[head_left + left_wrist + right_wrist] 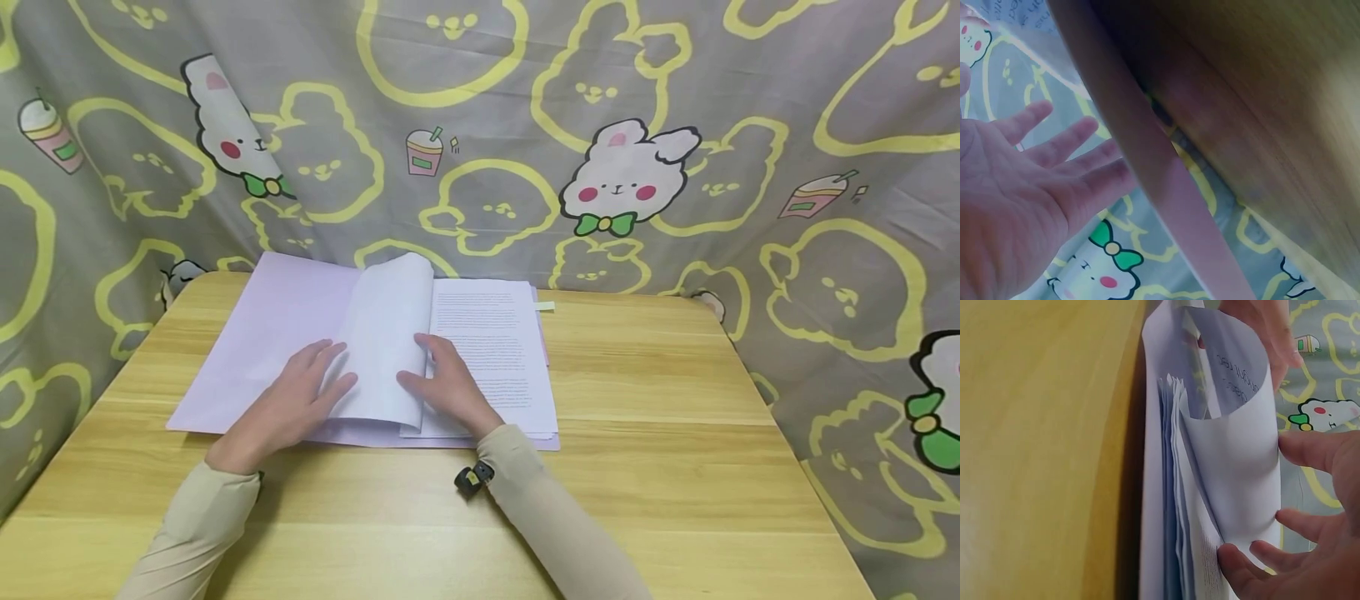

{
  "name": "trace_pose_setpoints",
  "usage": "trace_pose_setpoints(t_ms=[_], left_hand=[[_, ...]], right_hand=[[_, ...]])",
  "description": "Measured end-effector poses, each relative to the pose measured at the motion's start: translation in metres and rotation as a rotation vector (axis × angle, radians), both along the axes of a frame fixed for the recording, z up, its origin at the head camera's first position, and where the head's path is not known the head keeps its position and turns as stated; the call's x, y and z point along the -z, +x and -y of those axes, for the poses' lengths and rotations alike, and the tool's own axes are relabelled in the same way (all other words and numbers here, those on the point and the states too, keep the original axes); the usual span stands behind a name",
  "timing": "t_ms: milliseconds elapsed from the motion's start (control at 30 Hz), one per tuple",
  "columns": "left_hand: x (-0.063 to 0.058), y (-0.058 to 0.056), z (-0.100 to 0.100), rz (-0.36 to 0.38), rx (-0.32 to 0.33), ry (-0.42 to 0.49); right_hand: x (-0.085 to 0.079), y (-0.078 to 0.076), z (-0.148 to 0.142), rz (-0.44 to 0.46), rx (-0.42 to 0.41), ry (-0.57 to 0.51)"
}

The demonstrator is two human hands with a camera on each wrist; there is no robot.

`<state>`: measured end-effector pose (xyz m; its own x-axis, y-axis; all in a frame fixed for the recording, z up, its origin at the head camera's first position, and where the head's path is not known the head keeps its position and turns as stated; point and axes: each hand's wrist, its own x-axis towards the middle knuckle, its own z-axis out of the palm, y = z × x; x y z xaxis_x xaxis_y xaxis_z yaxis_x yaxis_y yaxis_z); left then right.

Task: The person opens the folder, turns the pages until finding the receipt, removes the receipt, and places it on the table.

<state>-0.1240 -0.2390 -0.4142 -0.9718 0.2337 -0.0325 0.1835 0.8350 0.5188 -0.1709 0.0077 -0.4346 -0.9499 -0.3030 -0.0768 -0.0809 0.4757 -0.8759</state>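
A lilac folder (pixel 277 308) lies open on the table, its left cover bare. Over its middle, a white sheet (pixel 386 333) stands up in a curve, bent toward the left. To the right lie printed pages (pixel 480 358) in a stack. My right hand (pixel 453 387) has its fingers spread, with fingertips at the sheet's right side; the right wrist view shows them against the curved paper (pixel 1235 462). Left of the sheet, my left hand (pixel 300 400) is spread above the cover, its fingertips close to the paper. The left wrist view shows this palm (pixel 1029 194) holding nothing.
A pale tab (pixel 545 307) sticks out past the right edge of the pages. The wooden table (pixel 660 467) reaches back to a grey curtain (pixel 495 208) with yellow outlines and white cartoon rabbits. A small black device (pixel 472 478) sits at the right wrist.
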Motion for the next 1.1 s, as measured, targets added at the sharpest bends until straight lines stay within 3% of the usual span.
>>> trace_pose_setpoints(t_ms=[500, 867, 1100], left_hand=[[0.001, 0.001, -0.001, -0.033, 0.018, -0.037], [-0.006, 0.003, -0.004, -0.125, 0.013, -0.111], [-0.006, 0.004, -0.001, -0.217, 0.002, -0.169]], right_hand=[[0.001, 0.008, 0.006, -0.114, -0.132, 0.156], [0.001, 0.011, 0.009, -0.154, -0.160, 0.234], [0.003, 0.010, 0.007, -0.187, -0.173, 0.219]])
